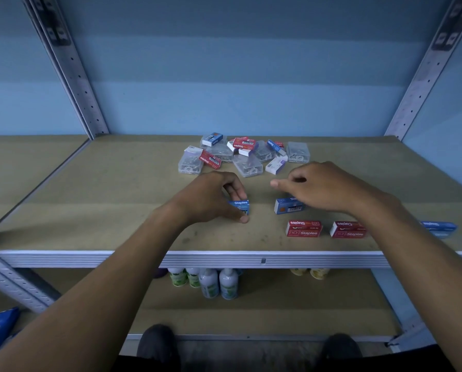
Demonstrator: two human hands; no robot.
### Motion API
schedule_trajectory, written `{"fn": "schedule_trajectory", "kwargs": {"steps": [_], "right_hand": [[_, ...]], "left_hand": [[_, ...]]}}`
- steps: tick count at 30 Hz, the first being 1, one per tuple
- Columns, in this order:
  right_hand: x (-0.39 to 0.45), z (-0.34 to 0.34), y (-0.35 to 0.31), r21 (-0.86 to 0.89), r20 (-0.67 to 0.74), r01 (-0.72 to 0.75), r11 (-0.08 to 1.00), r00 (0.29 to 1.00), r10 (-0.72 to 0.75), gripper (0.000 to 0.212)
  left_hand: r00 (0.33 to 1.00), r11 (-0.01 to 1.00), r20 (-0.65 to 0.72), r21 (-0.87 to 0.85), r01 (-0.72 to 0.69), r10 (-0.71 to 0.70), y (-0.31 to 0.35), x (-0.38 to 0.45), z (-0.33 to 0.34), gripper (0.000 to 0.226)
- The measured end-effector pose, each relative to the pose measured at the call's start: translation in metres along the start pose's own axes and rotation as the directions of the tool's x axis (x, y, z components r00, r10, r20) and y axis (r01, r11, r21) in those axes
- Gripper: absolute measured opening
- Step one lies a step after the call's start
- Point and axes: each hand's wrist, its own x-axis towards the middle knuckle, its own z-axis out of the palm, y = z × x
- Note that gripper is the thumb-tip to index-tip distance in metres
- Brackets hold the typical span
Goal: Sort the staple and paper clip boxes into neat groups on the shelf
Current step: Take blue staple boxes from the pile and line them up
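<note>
Near the front edge of the shelf (90, 210), two red staple boxes (304, 229) sit side by side, apparently sorted. Just behind, the left hand (211, 197) pinches a small blue staple box (240, 206), while the right hand (323, 186) hovers loosely curled above another blue box (287, 206), holding nothing. Farther back, a mixed pile (244, 155) of staple boxes and clear paper clip boxes remains unsorted.

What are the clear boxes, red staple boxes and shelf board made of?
Clear boxes: transparent plastic, glossy; metal clips show through. Red staple boxes: likely printed cardboard, matte, folded edges. Shelf board: looks like tan fibreboard, dull and scuffed, with a pale ribbed front edge, probably metal.
</note>
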Motion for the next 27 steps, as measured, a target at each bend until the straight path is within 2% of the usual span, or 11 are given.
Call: {"fn": "schedule_trajectory", "kwargs": {"steps": [4, 7, 9, 11, 15, 20, 24, 27], "right_hand": [[-0.003, -0.017, 0.007, 0.086, -0.037, -0.052, 0.995, 0.998, 0.056, 0.044], [-0.005, -0.022, 0.014, 0.110, -0.045, -0.080, 0.991, 0.995, 0.086, 0.034], [-0.006, -0.023, 0.018, 0.149, -0.026, -0.091, 0.985, 0.995, 0.096, 0.023], [-0.005, -0.021, 0.019, 0.215, 0.023, -0.105, 0.971, 0.995, 0.102, 0.018], [-0.002, -0.015, 0.018, 0.300, 0.131, -0.161, 0.940, 0.983, 0.127, 0.024], [0.000, -0.004, 0.011, 0.167, 0.295, -0.239, 0.957, 0.938, 0.183, 0.032], [0.004, 0.003, 0.006, 0.150, 0.293, -0.261, 0.954, 0.933, 0.209, 0.033], [0.003, 0.003, 0.003, 0.273, 0.296, -0.290, 0.917, 0.932, 0.207, 0.026]], "left_hand": [[0.999, 0.999, 0.004, -0.030, 0.039, -0.039, 0.001, -0.004, -0.009, 0.034], [0.993, 0.998, -0.101, -0.035, 0.056, -0.059, 0.000, -0.010, -0.021, 0.023], [0.989, 0.998, -0.136, -0.033, 0.059, -0.063, -0.002, -0.015, -0.027, 0.016], [0.990, 0.997, -0.116, -0.020, 0.074, -0.076, -0.004, -0.019, -0.032, 0.014], [0.994, 0.995, -0.038, 0.005, 0.100, -0.100, -0.008, -0.022, -0.030, 0.016], [0.998, 0.997, 0.015, 0.063, 0.055, -0.056, -0.008, -0.018, -0.019, 0.014], [0.998, 0.996, -0.058, 0.093, 0.005, 0.000, -0.007, -0.015, -0.015, 0.013], [0.992, 0.994, -0.123, 0.108, -0.022, 0.035, -0.006, -0.014, -0.015, 0.012]]}}
